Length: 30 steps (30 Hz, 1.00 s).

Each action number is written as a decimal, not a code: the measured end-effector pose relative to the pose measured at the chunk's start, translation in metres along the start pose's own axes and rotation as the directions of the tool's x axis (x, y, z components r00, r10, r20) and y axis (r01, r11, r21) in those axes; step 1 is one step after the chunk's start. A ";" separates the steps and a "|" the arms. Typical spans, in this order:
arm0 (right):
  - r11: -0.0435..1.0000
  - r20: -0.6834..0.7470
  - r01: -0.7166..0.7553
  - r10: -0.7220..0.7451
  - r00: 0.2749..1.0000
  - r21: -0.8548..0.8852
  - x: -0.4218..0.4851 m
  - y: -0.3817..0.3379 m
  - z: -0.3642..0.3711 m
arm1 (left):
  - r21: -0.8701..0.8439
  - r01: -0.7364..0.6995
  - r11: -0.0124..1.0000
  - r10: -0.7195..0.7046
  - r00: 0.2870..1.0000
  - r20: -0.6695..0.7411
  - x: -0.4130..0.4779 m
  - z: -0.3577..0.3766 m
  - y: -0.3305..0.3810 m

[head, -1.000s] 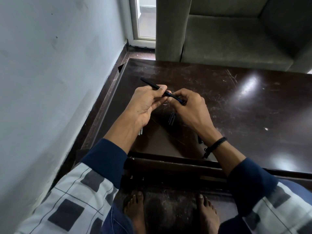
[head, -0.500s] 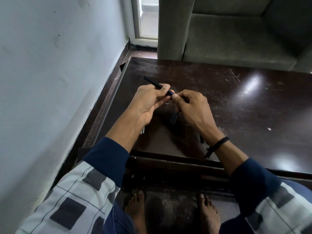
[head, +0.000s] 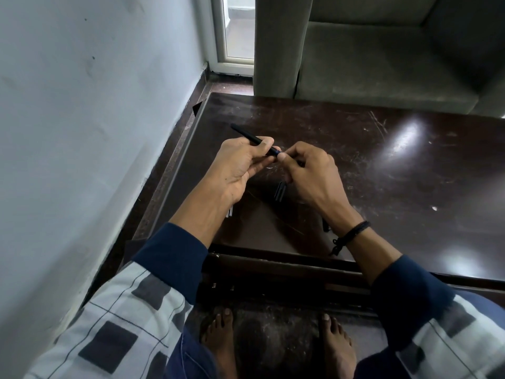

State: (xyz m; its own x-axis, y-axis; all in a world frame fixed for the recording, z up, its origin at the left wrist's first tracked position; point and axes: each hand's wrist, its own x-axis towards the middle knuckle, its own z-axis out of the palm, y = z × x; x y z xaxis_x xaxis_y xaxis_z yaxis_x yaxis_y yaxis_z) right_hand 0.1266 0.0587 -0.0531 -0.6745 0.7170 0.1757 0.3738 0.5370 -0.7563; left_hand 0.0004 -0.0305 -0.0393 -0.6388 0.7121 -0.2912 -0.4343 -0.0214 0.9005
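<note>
— Start close in: what lies by the wrists?
— Two bare feet (head: 218, 335) on the floor under the near edge of the table (head: 396, 165). On the top, thin white sticks (head: 229, 212) peep out beside the left wrist. Short dark parts (head: 280, 190) lie under the right hand (head: 311, 176), whose wrist wears a black wristband (head: 352, 233).
— And the pen?
— The black pen (head: 247, 134) is held in the air just above the table, its far end pointing toward the wall. The left hand (head: 240, 165) has thumb and fingers curled round the barrel. The right thumb and forefinger pinch the near end, with the other fingers curled in.
— So a piece is going onto or into that end, I'd judge. How to do it well?
— Hold the barrel steady in the left grip, line the piece up straight with it, and turn or push gently with the fingertips. A skewed start could jam. Working low over the top means a dropped bit lands near the other parts.
— Beyond?
— A grey sofa (head: 382, 64) against the far edge
</note>
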 end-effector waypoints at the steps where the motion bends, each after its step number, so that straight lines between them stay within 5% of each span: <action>1: 1.000 0.008 -0.007 0.007 1.000 -0.009 0.000 0.000 -0.001 | 0.003 0.000 1.000 0.000 1.000 0.002 0.000 0.000 0.000; 30: 1.000 -0.023 0.013 -0.013 1.000 -0.018 -0.003 -0.003 0.000 | -0.011 -0.007 1.000 0.007 1.000 0.001 0.003 0.000 -0.003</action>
State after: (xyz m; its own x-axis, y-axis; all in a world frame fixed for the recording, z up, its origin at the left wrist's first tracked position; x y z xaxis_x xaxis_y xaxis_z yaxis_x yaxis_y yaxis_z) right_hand 0.1272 0.0548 -0.0512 -0.6649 0.7197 0.2000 0.3766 0.5542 -0.7423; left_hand -0.0002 -0.0281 -0.0425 -0.6414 0.7125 -0.2844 -0.4366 -0.0342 0.8990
